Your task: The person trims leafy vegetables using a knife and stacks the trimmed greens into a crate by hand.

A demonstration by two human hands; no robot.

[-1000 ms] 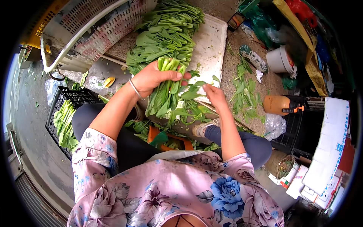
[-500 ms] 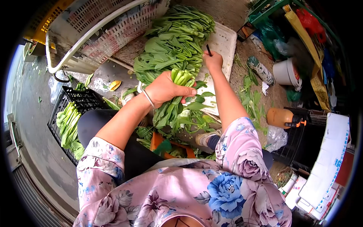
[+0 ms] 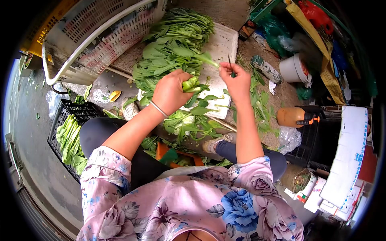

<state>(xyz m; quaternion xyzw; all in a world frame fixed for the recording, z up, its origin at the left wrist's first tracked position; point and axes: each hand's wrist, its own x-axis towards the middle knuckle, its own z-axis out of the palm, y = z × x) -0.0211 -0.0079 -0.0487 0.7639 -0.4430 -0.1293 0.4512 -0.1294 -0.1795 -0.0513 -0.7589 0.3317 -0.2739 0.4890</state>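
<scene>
My left hand [image 3: 171,91] is wrapped round a bunch of leafy green vegetables [image 3: 190,84], pale cut stems up and leaves hanging below. To its right, my right hand [image 3: 238,83] is closed round a small knife [image 3: 229,60] whose thin dark blade points up. The same hand's fingertips are at the stem end of a single green stalk [image 3: 207,59], apparently pinching it; its leaf lies over the pile. That large pile of leafy greens [image 3: 169,50] lies beyond my hands on a white board [image 3: 226,44].
A white plastic basket [image 3: 94,44] stands at upper left. At left, a black crate [image 3: 80,108] holds more greens. Loose leaves [image 3: 191,124] lie below my hands, near an orange container [image 3: 163,152]. On the right are a white bucket [image 3: 292,68] and an orange spray bottle [image 3: 290,117].
My right hand has come nearer and turned upward, with a single stalk now at its fingertips beside the knife. My left hand still holds its bunch, rolled more palm-down.
</scene>
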